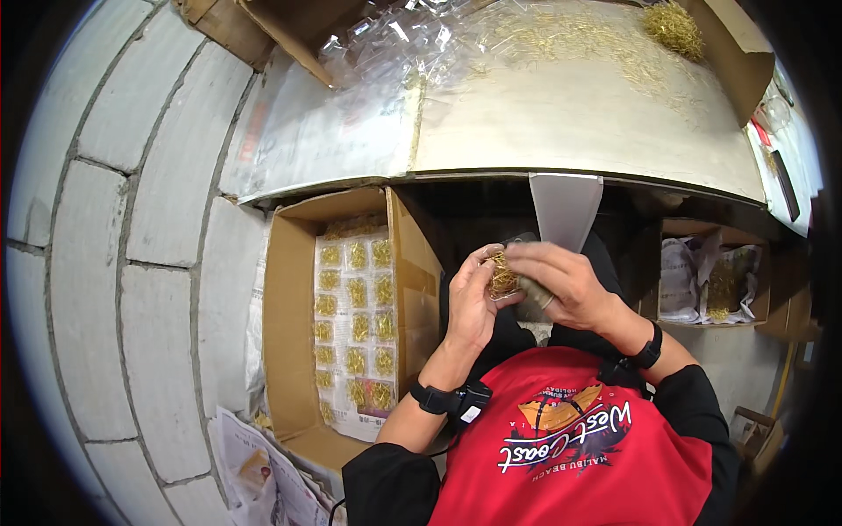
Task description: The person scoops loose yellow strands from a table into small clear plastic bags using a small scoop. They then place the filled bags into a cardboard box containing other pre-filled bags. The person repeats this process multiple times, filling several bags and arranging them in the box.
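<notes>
My left hand [472, 302] holds a small clear bag stuffed with thin gold metal pieces [503, 277] in front of my chest. Its fingers curl around the bag's left side. My right hand [566, 282] pinches the same bag from the right, fingers folded over its top edge. Both hands meet just below the edge of the grey worktable [561, 131]. A dark object behind the bag is mostly hidden by my right hand.
An open cardboard box [289, 351] at my left holds rows of filled clear bags [355, 329]. Loose clear bags [395, 44] and gold pieces [671, 26] lie on the table. Another box [710, 280] with bags sits at my right. A block wall runs along the left.
</notes>
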A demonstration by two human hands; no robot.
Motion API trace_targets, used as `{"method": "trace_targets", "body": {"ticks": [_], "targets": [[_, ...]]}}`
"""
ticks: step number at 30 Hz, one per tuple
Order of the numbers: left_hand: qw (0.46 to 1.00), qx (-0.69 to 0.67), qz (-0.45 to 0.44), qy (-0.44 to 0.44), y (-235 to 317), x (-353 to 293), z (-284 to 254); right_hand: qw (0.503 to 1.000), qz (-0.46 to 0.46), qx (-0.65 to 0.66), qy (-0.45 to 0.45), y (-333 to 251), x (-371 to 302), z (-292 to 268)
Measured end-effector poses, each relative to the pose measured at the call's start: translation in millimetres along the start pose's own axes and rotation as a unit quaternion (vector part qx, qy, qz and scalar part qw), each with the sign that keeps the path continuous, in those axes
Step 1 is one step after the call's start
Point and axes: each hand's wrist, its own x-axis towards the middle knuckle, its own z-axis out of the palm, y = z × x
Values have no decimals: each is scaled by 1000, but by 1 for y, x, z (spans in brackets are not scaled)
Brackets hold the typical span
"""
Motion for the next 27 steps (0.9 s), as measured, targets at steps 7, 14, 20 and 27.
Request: {"method": "trace_targets", "body": {"ticks": [7,14,20,27], "targets": [[998,-40,38,15,-2,2,9,986,-25,-128,-105,-4,-3,2],[998,5,44,45,-15,10,-4,984,-23,-123,-128,-1,-10,3],[1000,-29,3,7,-4,1,6,989,17,-107,-97,-4,-13,-8],[1000,-15,21,-2,-8,1,7,978,35,-154,-135,-7,-16,-6]]}}
